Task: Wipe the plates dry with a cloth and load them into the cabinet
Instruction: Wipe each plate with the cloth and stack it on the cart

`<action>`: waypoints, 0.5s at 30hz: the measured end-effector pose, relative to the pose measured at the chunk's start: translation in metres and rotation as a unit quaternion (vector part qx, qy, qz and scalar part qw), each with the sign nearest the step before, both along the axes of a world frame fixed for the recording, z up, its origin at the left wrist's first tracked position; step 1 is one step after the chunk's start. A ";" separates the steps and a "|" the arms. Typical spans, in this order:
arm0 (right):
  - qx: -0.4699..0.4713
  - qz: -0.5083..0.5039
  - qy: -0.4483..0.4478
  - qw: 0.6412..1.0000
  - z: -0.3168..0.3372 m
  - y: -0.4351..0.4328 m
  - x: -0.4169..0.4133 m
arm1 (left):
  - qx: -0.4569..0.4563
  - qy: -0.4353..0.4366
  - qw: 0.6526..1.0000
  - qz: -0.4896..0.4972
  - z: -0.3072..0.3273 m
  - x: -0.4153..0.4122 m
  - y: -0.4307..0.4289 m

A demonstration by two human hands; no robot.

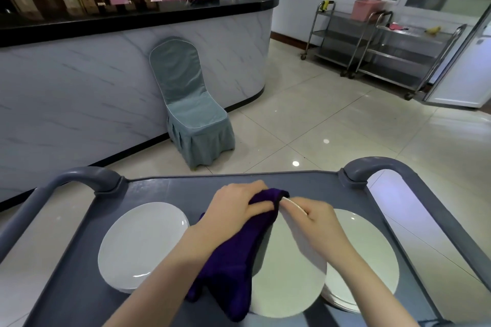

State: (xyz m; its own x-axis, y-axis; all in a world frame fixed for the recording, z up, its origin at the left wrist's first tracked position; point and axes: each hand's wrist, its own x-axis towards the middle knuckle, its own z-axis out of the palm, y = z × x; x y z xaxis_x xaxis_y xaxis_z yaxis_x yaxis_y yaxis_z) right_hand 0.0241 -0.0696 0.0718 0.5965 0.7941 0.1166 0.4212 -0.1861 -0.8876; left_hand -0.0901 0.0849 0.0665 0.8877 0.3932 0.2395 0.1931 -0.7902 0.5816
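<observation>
Our left hand (233, 207) grips the purple cloth (231, 273) over the plate (287, 273), its twelve-o'clock rim pinched in our right hand (316, 218); we judge wiping midway, with the nine o'clock stack (140, 244) and three o'clock stack (372, 247) on the cart (159, 191), none loaded.

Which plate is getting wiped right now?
The middle plate: the right hand pinches its far rim and the left hand holds the purple cloth against it. The left stack and right stack lie flat on the cart.
</observation>
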 end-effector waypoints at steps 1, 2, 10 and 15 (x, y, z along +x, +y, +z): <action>-0.010 0.008 -0.022 1.000 0.003 -0.001 0.005 | -0.044 -0.016 0.999 0.002 0.000 -0.002 0.000; -0.010 0.005 -0.033 0.999 0.004 -0.003 0.011 | -0.096 -0.038 0.995 0.019 -0.002 -0.006 0.000; 0.044 -0.141 0.059 0.987 -0.001 -0.017 0.025 | -0.260 -0.126 0.930 0.226 -0.026 -0.023 -0.009; -0.030 0.030 -0.049 0.998 0.014 -0.005 0.011 | -0.129 -0.023 0.991 0.029 0.002 -0.010 0.004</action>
